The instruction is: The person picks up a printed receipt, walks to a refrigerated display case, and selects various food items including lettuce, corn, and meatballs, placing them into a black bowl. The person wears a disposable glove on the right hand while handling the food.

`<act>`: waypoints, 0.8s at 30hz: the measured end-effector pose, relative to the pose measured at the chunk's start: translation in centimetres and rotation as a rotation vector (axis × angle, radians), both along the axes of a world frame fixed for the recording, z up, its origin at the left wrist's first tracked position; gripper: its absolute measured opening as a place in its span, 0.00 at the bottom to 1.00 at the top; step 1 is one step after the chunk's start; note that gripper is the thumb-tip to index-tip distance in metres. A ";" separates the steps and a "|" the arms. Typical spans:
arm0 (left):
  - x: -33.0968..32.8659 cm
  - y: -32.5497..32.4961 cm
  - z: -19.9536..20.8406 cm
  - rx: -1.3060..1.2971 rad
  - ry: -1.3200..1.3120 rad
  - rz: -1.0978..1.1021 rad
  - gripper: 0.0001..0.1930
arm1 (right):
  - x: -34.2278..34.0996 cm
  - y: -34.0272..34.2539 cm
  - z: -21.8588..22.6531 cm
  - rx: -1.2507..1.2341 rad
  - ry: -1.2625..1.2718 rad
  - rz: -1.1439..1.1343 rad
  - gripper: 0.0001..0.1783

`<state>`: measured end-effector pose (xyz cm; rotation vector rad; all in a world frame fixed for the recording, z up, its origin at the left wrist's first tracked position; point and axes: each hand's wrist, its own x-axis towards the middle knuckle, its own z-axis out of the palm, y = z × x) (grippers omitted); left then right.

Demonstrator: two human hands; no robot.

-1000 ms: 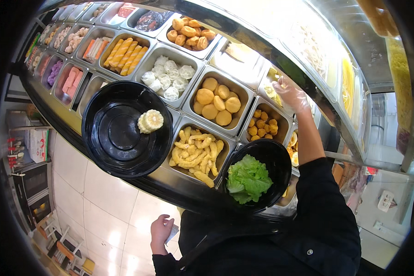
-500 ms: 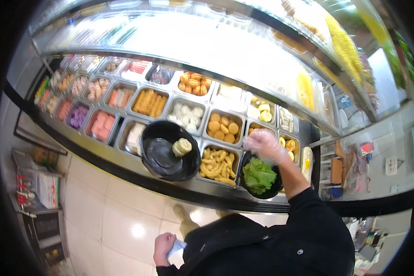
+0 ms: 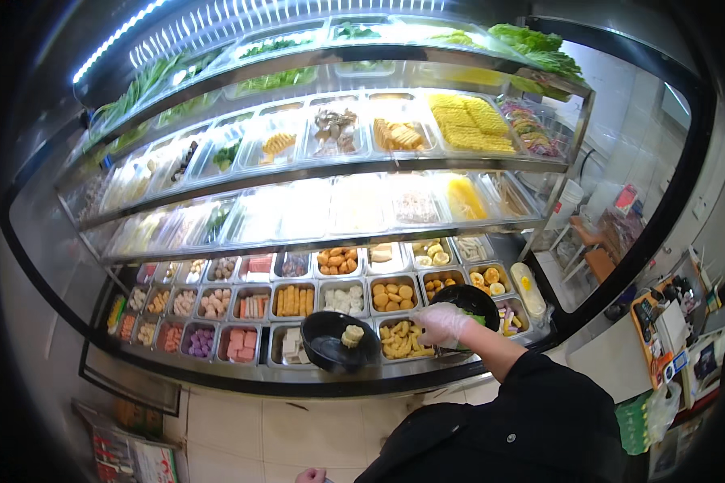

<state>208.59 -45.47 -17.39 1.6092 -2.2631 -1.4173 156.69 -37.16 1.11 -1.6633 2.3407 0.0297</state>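
Note:
My right hand (image 3: 445,324), in a clear plastic glove, is over a black bowl (image 3: 469,298) at the right of the counter. Its fingers are bent together; what they grip, if anything, is hidden. Green lettuce (image 3: 478,319) shows in the bowl beside the hand, which covers the rest. Left of it, a second black bowl (image 3: 330,352) rests on the front trays and holds one pale, rolled piece of food (image 3: 352,336). Between the bowls lies a tray of yellow curved pieces (image 3: 406,338). My left hand (image 3: 310,476), bare and closed, barely enters at the lower edge beside something pale.
Rows of metal trays hold pink blocks (image 3: 240,344), purple pieces (image 3: 199,341), brown rolls (image 3: 294,300), white balls (image 3: 343,299) and halved eggs (image 3: 489,279). Lit metal shelves (image 3: 338,167) above carry greens, mushrooms and yellow noodle blocks (image 3: 469,121). A long pale package (image 3: 528,288) lies at the right.
The view has tilted up, showing more shelves. The lettuce bowl has shifted farther back relative to the trays, and my right hand now covers its near part. My left hand has dropped mostly out of view.

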 end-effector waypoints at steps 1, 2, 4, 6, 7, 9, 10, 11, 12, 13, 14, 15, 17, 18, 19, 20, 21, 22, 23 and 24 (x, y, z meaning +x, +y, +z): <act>-0.5 -0.2 -0.7 0.062 0.045 0.034 0.20 | -0.1 0.1 0.7 -0.009 -0.001 -0.023 0.14; -1.1 -0.4 -1.3 0.030 0.040 -0.004 0.20 | -0.4 0.2 1.4 -0.021 0.004 -0.038 0.15; -2.6 -1.0 -2.5 -0.033 0.031 -0.082 0.20 | -1.2 0.0 2.0 -0.068 0.008 -0.016 0.16; -4.2 -1.7 -2.8 0.002 0.005 -0.147 0.20 | -1.6 -0.7 1.2 -0.064 -0.048 -0.080 0.17; -4.9 -2.1 -2.5 0.020 -0.011 -0.177 0.21 | -2.0 -1.3 0.4 -0.039 -0.106 -0.095 0.18; -6.5 -3.1 -0.9 0.030 -0.024 -0.185 0.21 | -1.8 -2.9 -2.1 0.042 -0.243 -0.198 0.22; -7.4 -3.6 0.1 0.031 -0.023 -0.178 0.21 | -1.7 -3.1 -3.4 0.048 -0.218 -0.126 0.24; -8.3 -4.2 1.2 0.029 -0.018 -0.165 0.21 | -1.6 -3.3 -4.9 0.092 -0.208 -0.075 0.26; -9.1 -4.7 2.3 0.027 -0.012 -0.143 0.21 | -1.4 -3.6 -6.3 0.099 -0.255 -0.077 0.28; -9.9 -5.3 3.4 0.023 -0.005 -0.119 0.21 | -1.3 -3.9 -7.7 0.132 -0.313 -0.078 0.29; -10.5 -5.7 4.4 0.023 0.006 -0.095 0.21 | -1.4 -4.4 -8.8 0.203 -0.387 -0.140 0.35; -11.2 -6.1 5.4 0.021 0.016 -0.069 0.21 | -1.3 -4.6 -9.9 0.167 -0.392 -0.139 0.36; -12.3 -6.7 6.9 0.025 0.032 -0.006 0.21 | -1.3 -5.3 -11.3 0.248 -0.455 -0.017 0.38; -12.9 -6.9 7.5 0.027 0.042 0.021 0.21 | -1.2 -5.6 -11.8 0.251 -0.573 -0.098 0.38; -13.4 -7.2 8.0 0.035 0.057 0.053 0.21 | -1.0 -5.8 -12.1 0.275 -0.648 -0.186 0.38; -13.8 -7.4 8.5 0.037 0.070 0.080 0.21 | -0.9 -6.1 -12.3 0.234 -0.701 -0.040 0.37; -14.2 -7.7 8.8 0.041 0.086 0.104 0.21 | -0.8 -6.3 -12.4 0.243 -0.713 -0.055 0.37; -14.5 -7.9 9.0 0.046 0.101 0.129 0.21 | -0.7 -6.5 -12.6 0.230 -0.745 0.008 0.37; -14.5 -8.0 9.2 0.050 0.117 0.143 0.21 | -0.4 -7.0 -12.9 0.228 -0.804 -0.021 0.35; -14.6 -8.3 9.3 0.056 0.130 0.146 0.21 | -0.3 -7.4 -13.3 0.231 -0.963 -0.200 0.33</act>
